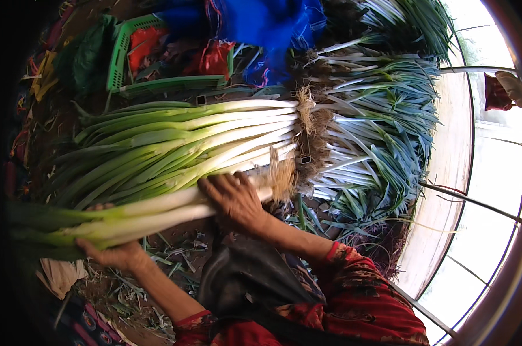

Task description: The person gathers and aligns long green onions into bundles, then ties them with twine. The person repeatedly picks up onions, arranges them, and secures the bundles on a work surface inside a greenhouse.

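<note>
Both my hands hold a small bunch of long green onions (165,213), its white stalks to the right and its green leaves to the left. My right hand (237,201) grips the white part close to the blurred, hairy roots. Around the green part, my left hand (113,253) is closed, with the thumb below and some fingertips showing above. Just beyond the bunch lies a wide row of green onions (191,138), roots pointing right. Some of its near stalks are hidden behind the held bunch and my right hand.
A large pile of green onions (373,121) lies root to root with the row. Behind the row stands a green plastic crate (170,86) with red material inside, beside blue sheeting (269,26). Leaf scraps (187,255) litter the ground. A metal frame (473,203) runs along the right.
</note>
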Tool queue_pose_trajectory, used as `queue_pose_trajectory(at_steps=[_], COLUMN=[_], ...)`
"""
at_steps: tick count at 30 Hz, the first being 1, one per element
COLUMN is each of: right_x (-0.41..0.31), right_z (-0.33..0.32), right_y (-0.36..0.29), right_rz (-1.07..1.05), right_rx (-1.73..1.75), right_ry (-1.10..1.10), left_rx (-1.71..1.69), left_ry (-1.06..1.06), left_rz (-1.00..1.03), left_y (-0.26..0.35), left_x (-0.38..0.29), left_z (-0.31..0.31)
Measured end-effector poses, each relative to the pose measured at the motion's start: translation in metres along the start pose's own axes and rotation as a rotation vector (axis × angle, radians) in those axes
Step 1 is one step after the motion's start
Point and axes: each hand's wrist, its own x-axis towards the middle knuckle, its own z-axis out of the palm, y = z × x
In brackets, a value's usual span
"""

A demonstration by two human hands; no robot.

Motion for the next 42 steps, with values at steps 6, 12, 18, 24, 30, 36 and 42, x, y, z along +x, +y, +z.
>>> queue_pose_trajectory(at_steps=[6, 12, 18, 24, 30, 36, 42], right_x=[-0.018, -0.026, -0.029, -0.034, -0.052, -0.036, -0.006], right_z=[0.100, 0.110, 0.106, 0.097, 0.097, 0.071, 0.093], right_y=[0.211, 0.280, 0.278, 0.274, 0.266, 0.265, 0.290], right_rz=[0.214, 0.409, 0.368, 0.336, 0.290, 0.350, 0.429], right_rx=[0.000, -0.048, -0.034, -0.040, -0.136, 0.024, 0.315], right_ry=[0.240, -0.019, 0.007, -0.037, 0.260, 0.229, 0.354], left_rx=[0.044, 0.494, 1.967, 2.174, 2.063, 1.984, 2.112], left_ry=[0.171, 0.006, -0.978, -1.432, -1.559, -1.539, -1.490], left_rz=[-0.282, -0.783, 0.783, 0.613, 0.796, 0.715, 0.644], left_y=[-0.234, -0.263, -0.171, -0.182, -0.182, -0.177, -0.183], left_x=[-0.018, -0.068, -0.052, 0.020, 0.027, 0.033, 0.034], left_z=[-0.017, -0.029, 0.054, 0.039, 0.024, 0.033, 0.053])
